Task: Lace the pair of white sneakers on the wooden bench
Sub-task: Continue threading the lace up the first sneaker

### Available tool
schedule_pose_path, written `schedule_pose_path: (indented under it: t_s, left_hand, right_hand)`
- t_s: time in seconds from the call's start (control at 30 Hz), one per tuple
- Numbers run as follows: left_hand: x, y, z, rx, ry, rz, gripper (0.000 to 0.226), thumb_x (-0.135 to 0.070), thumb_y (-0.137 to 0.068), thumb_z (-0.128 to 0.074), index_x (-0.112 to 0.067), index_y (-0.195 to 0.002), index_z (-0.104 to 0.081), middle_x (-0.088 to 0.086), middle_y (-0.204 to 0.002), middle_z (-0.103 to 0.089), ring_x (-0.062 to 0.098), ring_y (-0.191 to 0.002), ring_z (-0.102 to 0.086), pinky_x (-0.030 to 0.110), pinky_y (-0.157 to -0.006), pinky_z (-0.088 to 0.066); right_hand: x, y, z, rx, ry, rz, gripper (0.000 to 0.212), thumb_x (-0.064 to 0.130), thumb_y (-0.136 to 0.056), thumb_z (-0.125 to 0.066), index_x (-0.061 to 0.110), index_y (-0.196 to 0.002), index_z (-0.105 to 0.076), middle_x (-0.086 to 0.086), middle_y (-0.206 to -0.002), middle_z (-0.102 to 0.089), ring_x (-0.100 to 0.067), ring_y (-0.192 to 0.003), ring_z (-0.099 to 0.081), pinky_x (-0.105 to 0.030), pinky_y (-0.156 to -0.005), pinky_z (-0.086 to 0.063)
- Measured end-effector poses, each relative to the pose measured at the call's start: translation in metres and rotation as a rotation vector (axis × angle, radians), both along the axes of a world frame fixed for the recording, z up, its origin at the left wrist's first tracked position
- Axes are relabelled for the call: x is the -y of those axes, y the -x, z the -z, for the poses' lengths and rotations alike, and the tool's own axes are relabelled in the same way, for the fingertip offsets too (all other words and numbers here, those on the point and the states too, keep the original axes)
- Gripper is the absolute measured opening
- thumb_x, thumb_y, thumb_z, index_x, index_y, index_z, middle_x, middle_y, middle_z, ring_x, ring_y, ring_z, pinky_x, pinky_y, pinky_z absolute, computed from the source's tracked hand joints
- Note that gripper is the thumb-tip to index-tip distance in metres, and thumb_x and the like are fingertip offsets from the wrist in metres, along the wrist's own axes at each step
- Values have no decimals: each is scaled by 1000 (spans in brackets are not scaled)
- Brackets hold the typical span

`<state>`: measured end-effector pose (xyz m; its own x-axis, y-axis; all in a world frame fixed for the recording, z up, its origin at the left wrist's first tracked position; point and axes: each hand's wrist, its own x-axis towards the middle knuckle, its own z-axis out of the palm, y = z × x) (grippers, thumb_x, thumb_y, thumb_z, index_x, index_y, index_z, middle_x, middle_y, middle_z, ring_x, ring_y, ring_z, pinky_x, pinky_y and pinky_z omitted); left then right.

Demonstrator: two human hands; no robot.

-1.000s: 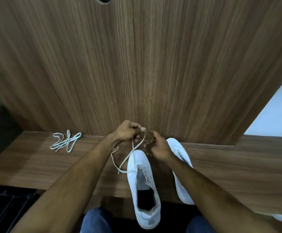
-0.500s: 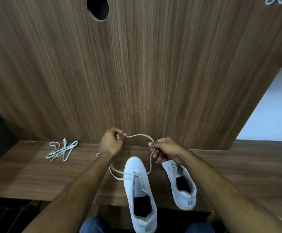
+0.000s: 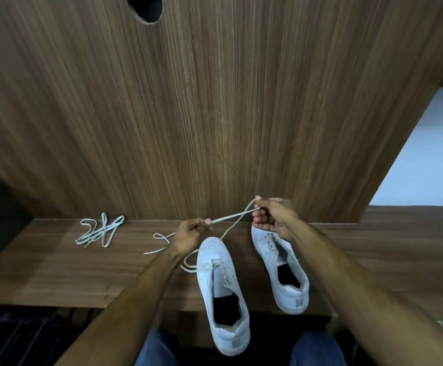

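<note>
Two white sneakers stand on the wooden bench (image 3: 56, 273), toes toward the back panel. The left sneaker (image 3: 221, 291) overhangs the front edge with its heel; the right sneaker (image 3: 281, 270) sits beside it. A white lace (image 3: 231, 217) is stretched taut between my hands above the toes. My left hand (image 3: 191, 233) pinches one part of it, and its loose end trails left onto the bench. My right hand (image 3: 273, 216) pinches the other part, from which a strand runs down to the left sneaker's toe. A second lace (image 3: 98, 229) lies bunched on the bench at left.
A tall wooden back panel (image 3: 215, 114) rises right behind the bench, with a round hole (image 3: 145, 7) near its top. Pale floor (image 3: 426, 154) shows at right. My knees in blue jeans (image 3: 318, 350) sit below the bench edge.
My hands have drawn apart, the right rising to the right, pulling the lace from a slack arc into a straight line. The view has shifted so the sneakers appear further right.
</note>
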<state>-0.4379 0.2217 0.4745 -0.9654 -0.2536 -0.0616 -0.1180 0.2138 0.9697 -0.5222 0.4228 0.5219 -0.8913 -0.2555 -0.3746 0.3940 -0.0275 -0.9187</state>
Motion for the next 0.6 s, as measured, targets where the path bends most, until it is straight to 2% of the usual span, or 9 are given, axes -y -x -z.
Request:
schedule_pose_path:
  t_s: [0.1,0.17,0.2,0.3,0.37,0.43,0.5,0.53,0.6]
  left_hand:
    - [22,-5,8,-2,-46,-210,28,-18,-88,-68,-9,-62,-63,-9,-55,-59,-7,-51,-49,11,-61,-40]
    - [29,-5,7,4,-203,-391,22,-24,-80,-77,-13,-64,-67,-2,-62,-64,6,-60,-54,25,-68,-47]
    - [30,-3,4,-6,-310,-479,20,-24,-78,-79,-14,-66,-67,3,-67,-63,12,-61,-53,30,-65,-47]
    - [33,9,-12,-149,-570,-688,23,-17,-77,-79,-15,-66,-59,8,-71,-62,14,-57,-54,24,-53,-45]
    - [39,22,-24,-276,-616,-768,23,-9,-78,-77,-14,-66,-57,10,-75,-64,16,-64,-59,28,-63,-47]
    - [45,31,-30,-341,-432,-778,24,-2,-77,-75,-13,-66,-57,7,-72,-64,8,-61,-61,31,-71,-48]
    - [45,33,-31,-328,-78,-690,21,-4,-78,-74,-17,-67,-62,7,-73,-69,2,-59,-62,29,-72,-51]
    - [43,30,-27,-298,120,-608,20,-8,-79,-74,-22,-68,-65,5,-75,-72,4,-61,-62,29,-71,-52]
    - [37,21,-14,-162,454,-358,8,-21,-83,-72,-26,-76,-72,-1,-78,-74,10,-68,-66,30,-70,-54]
  right_hand:
    - [-4,-2,12,17,-37,-36,21,24,-94,-62,4,-85,-63,-7,-62,-66,-13,-50,-64,-28,-52,-58]
    - [0,-6,19,15,-43,-67,22,27,-93,-63,5,-98,-65,-8,-69,-68,-16,-59,-66,-29,-59,-59]
    - [3,-8,23,12,-35,-70,26,30,-94,-62,6,-102,-65,-8,-73,-69,-17,-63,-66,-31,-63,-59]
    - [19,-20,32,12,-48,-89,34,42,-96,-54,11,-105,-66,-7,-76,-67,-18,-64,-64,-33,-65,-56]
    - [30,-30,48,-47,-192,-124,38,49,-95,-52,15,-103,-66,-6,-76,-65,-19,-65,-62,-32,-61,-52]
    - [37,-38,72,-227,-530,-285,33,52,-88,-59,22,-95,-68,-1,-82,-66,-18,-76,-61,-31,-68,-49]
    - [39,-49,90,-320,-792,-466,25,50,-80,-69,25,-85,-67,4,-89,-66,-14,-90,-61,-31,-81,-50]
    - [39,-57,94,-337,-847,-530,27,49,-78,-71,25,-89,-66,5,-95,-66,-14,-96,-61,-30,-86,-49]
    - [41,-72,97,-408,-923,-614,49,53,-79,-70,19,-113,-64,2,-112,-64,-16,-109,-59,-25,-90,-43]
